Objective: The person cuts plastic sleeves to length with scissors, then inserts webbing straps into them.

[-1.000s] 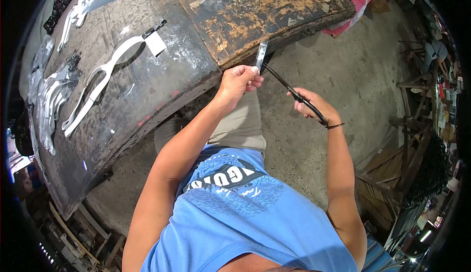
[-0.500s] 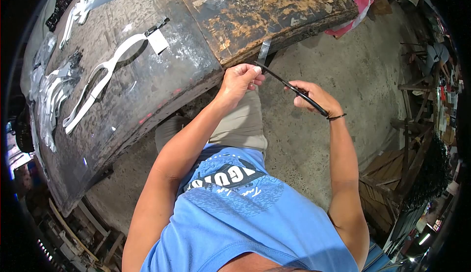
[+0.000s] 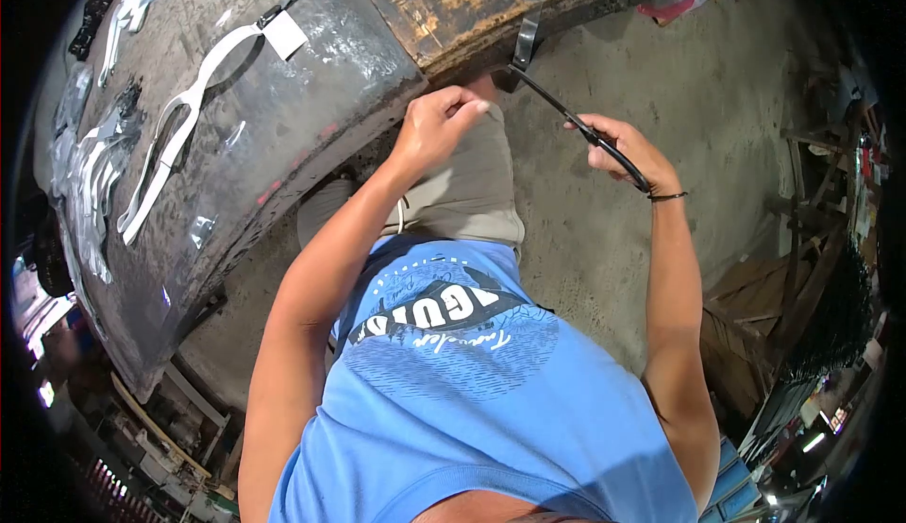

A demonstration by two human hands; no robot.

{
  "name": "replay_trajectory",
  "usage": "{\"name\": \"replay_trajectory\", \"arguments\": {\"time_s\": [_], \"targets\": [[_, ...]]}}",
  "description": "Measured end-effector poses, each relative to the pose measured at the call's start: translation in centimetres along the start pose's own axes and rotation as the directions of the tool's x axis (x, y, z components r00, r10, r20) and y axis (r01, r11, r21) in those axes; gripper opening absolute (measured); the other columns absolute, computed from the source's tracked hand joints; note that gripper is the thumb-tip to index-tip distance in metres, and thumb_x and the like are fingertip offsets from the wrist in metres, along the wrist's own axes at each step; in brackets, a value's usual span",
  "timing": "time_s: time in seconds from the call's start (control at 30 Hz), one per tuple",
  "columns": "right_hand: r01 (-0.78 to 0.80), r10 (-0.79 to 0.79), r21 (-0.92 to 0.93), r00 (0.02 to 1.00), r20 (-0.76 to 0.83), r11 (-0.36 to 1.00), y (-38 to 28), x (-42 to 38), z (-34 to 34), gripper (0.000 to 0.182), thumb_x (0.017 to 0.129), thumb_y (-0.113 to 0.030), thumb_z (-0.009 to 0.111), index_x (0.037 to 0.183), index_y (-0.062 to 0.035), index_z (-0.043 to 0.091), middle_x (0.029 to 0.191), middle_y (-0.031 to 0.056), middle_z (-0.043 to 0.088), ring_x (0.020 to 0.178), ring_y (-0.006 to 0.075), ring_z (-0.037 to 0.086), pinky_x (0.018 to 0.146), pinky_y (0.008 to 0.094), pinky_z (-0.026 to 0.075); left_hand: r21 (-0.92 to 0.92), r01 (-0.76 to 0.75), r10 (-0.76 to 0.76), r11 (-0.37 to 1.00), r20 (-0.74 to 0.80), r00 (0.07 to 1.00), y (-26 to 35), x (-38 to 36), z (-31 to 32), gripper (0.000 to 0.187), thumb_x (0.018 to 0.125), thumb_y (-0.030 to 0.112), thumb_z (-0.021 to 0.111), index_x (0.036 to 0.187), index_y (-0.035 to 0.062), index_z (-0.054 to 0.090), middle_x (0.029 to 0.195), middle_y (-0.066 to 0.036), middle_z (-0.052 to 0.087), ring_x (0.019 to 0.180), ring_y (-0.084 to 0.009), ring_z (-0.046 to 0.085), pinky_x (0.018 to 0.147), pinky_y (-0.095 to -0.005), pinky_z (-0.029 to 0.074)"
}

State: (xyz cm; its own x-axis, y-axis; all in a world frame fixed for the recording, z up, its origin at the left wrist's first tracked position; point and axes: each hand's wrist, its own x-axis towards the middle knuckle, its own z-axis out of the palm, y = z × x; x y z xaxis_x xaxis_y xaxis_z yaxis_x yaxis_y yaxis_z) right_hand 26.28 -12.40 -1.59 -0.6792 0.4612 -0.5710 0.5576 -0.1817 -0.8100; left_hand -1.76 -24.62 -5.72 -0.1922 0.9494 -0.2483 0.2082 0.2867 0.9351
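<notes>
My right hand (image 3: 618,150) grips long black-handled shears (image 3: 566,112), whose tip reaches up to the lower end of a narrow grey metal strip (image 3: 525,43). The strip hangs at the edge of the rusty brown bench top (image 3: 444,4). My left hand (image 3: 434,126) hovers just below the bench edge with its fingers curled together. It is a short way left of the strip and apart from it, and nothing shows in its grip. Below both hands are my khaki-clad knee and blue shirt.
On the dark scratched sheet (image 3: 283,126) lie a white curved cut-out (image 3: 184,112), a white square piece (image 3: 284,35) and shiny metal offcuts (image 3: 90,183). Bare concrete floor (image 3: 717,117) lies right of the bench; wooden frames (image 3: 783,287) stand at the far right.
My left hand has let go of the strip and drawn slightly left. The shears' tip has moved up to the strip's lower end, and my view has tilted downward.
</notes>
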Motion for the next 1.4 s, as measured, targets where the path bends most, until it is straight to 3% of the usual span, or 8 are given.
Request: {"name": "replay_trajectory", "arguments": {"time_s": [0.03, 0.07, 0.13, 0.4, 0.67, 1.0, 1.17, 1.4], "targets": [[-0.018, 0.018, -0.016, 1.000, -0.014, 1.000, 0.4, -0.2, 0.1, 0.077, 0.068, -0.054, 0.081, 0.126, -0.0090, 0.057, 0.066, -0.0090, 0.043, 0.048, 0.0019, 0.035, 0.042, 0.0191, 0.026, 0.318, -0.128, 0.136, 0.939, -0.004, 0.991, -0.3, -0.7, -0.5, 0.013, 0.089, 0.019, 0.065, 0.092, 0.0060, 0.067, 0.086, -0.007, 0.068, 0.076, -0.0157, 0.064, 0.066, -0.0313, 0.051], [-0.025, 0.024, -0.008, 1.000, -0.015, 1.000, 0.9, -0.5, 0.1, 0.077, 0.068, -0.054, 0.081, 0.126, -0.0090, 0.057, 0.066, -0.0090, 0.043, 0.048, 0.0019, 0.035, 0.042, 0.0191, 0.026, 0.318, -0.125, 0.130, 0.940, 0.003, 0.991, -1.1, -1.1, -0.9, 0.013, 0.089, 0.019, 0.065, 0.092, 0.0060, 0.067, 0.086, -0.007, 0.068, 0.076, -0.0157, 0.064, 0.066, -0.0313, 0.051], [-0.048, 0.047, 0.040, 0.999, 0.010, 0.998, 2.3, -0.9, 0.5, 0.076, 0.069, -0.054, 0.081, 0.126, -0.0092, 0.057, 0.065, -0.0092, 0.041, 0.049, 0.0018, 0.035, 0.043, 0.0195, 0.026, 0.571, -0.425, 0.468, 0.702, 0.079, 0.880, -3.6, -2.2, -1.0, 0.012, 0.086, 0.018, 0.066, 0.090, 0.0073, 0.067, 0.086, -0.009, 0.066, 0.076, -0.0239, 0.066, 0.067, -0.0354, 0.052], [-0.062, 0.063, 0.021, 0.995, -0.083, 0.998, 3.8, -2.0, 2.2, 0.089, 0.061, -0.072, 0.075, 0.124, -0.0117, 0.059, 0.066, -0.0090, 0.041, 0.052, 0.0033, 0.040, 0.044, 0.0212, 0.032, 0.739, -0.587, 0.434, 0.330, 0.433, 0.790, -6.3, -4.9, 0.4, 0.015, 0.072, 0.012, 0.061, 0.087, 0.0086, 0.063, 0.088, -0.006, 0.054, 0.082, -0.0214, 0.057, 0.068, -0.0344, 0.051], [-0.044, 0.054, 0.059, 0.984, -0.170, 0.997, 4.2, -2.2, 2.5, 0.079, 0.064, -0.062, 0.080, 0.121, -0.0117, 0.062, 0.063, -0.0095, 0.039, 0.051, 0.0039, 0.041, 0.044, 0.0219, 0.029, 0.628, -0.678, 0.481, 0.381, 0.491, 0.726, -6.9, -5.3, 0.5, 0.010, 0.076, 0.011, 0.060, 0.085, 0.0075, 0.062, 0.079, -0.005, 0.052, 0.076, -0.0213, 0.058, 0.067, -0.0349, 0.051], [0.013, 0.011, 0.101, 0.973, -0.230, 0.995, 4.4, -2.2, 2.6, 0.080, 0.062, -0.063, 0.080, 0.118, -0.0082, 0.062, 0.064, -0.0094, 0.044, 0.051, 0.0036, 0.044, 0.043, 0.0193, 0.033, 0.751, -0.412, 0.410, 0.517, 0.205, 0.889, -6.7, -5.0, -0.9, 0.009, 0.081, 0.014, 0.063, 0.089, 0.0099, 0.060, 0.080, -0.008, 0.053, 0.081, -0.0283, 0.062, 0.064, -0.0423, 0.053], [0.000, 0.022, 0.106, 0.977, -0.214, 0.994, 4.1, -2.2, 2.7, 0.078, 0.064, -0.061, 0.080, 0.118, -0.0083, 0.061, 0.064, -0.0092, 0.044, 0.050, 0.0033, 0.044, 0.043, 0.0196, 0.032, 0.664, -0.538, 0.313, 0.519, 0.438, 0.843, -6.9, -5.3, -0.5, 0.010, 0.085, 0.014, 0.058, 0.091, 0.0075, 0.061, 0.085, -0.010, 0.056, 0.080, -0.0311, 0.063, 0.069, -0.0421, 0.053], [-0.003, 0.026, 0.095, 0.971, -0.236, 0.995, 4.3, -2.3, 2.8, 0.075, 0.065, -0.057, 0.081, 0.119, -0.0084, 0.061, 0.065, -0.0083, 0.046, 0.050, 0.0037, 0.044, 0.043, 0.0204, 0.032, 0.580, -0.481, 0.273, 0.657, 0.412, 0.869, -7.2, -5.3, -0.3, 0.014, 0.086, 0.015, 0.059, 0.093, 0.0043, 0.063, 0.090, -0.012, 0.059, 0.083, -0.0331, 0.063, 0.072, -0.0432, 0.052]]}}
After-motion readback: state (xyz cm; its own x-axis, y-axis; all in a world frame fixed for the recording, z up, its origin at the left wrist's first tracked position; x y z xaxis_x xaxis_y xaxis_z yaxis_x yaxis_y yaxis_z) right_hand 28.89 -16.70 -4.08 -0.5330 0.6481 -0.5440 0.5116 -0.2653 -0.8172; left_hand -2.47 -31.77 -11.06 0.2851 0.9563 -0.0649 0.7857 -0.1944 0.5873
